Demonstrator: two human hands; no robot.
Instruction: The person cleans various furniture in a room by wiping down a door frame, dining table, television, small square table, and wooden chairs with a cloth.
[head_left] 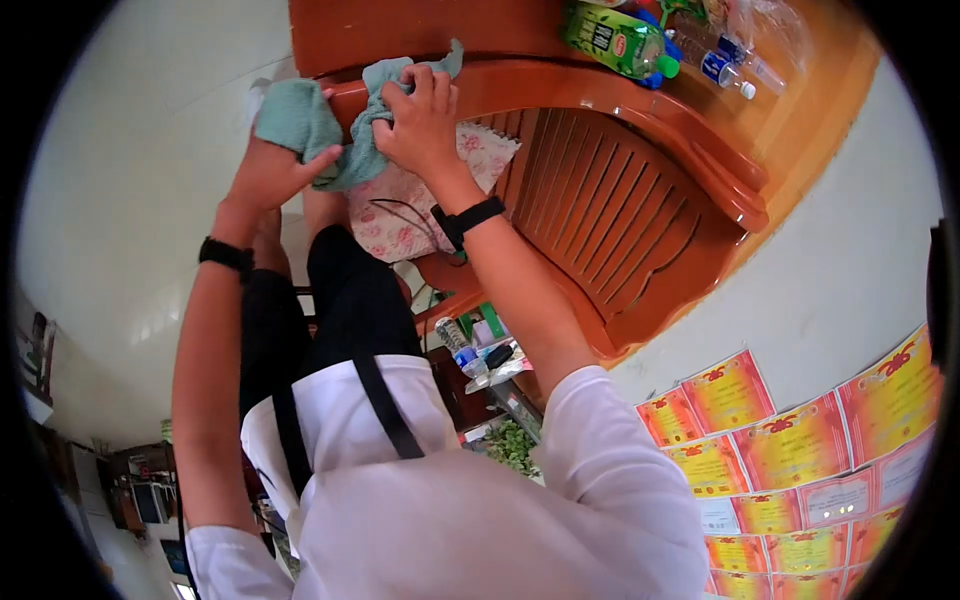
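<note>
A green cloth (298,115) is draped over the fingers of my left hand (270,172), at the end of the wooden chair's armrest (510,80). My left thumb rests on the cloth's lower edge. My right hand (420,122) has its fingers curled into the bunched part of the same cloth, on the armrest just to the right. A loose corner of the cloth sticks up beyond my right fingers. Below the hands lies a floral seat cover (385,208) with a dark cable across it.
Beyond the chair's slatted back (610,210), a green bottle (620,42) and clear plastic bottles (722,72) stand or lie on a wooden surface (835,60). Certificates (790,440) cover the wall at right. A bottle (466,358) and small items are near my waist.
</note>
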